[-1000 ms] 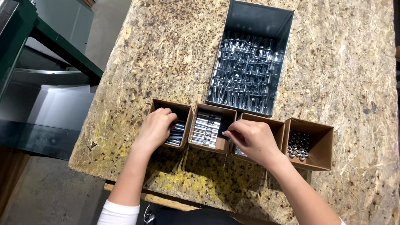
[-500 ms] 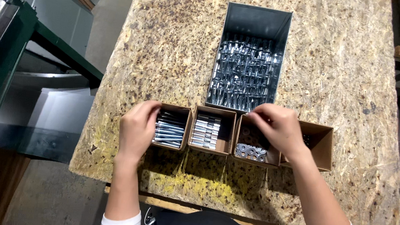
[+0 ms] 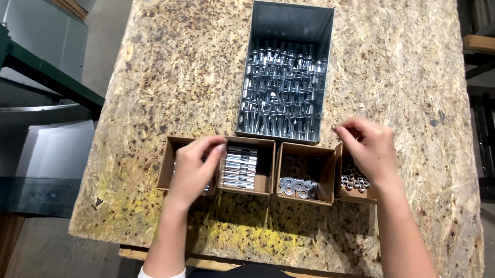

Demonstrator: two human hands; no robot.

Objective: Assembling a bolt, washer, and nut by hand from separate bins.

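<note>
Your left hand [image 3: 193,167] rests curled over the leftmost box [image 3: 168,163] of 4 in a row at the desk's [image 3: 164,58] near edge, covering what's in it; whether it pinches anything, I cannot tell. Your right hand [image 3: 370,148] hovers over the rightmost box [image 3: 355,182] of small nuts, fingertips drawn together, nothing visibly held. Such parts are probably hard, smooth, heavy for their size and apt to roll; pinch them by the flats. Between sit a box of bolts [image 3: 240,167] and a box of washers [image 3: 297,187]. Behind, a steel bin [image 3: 291,22] holds many bolts.
</note>
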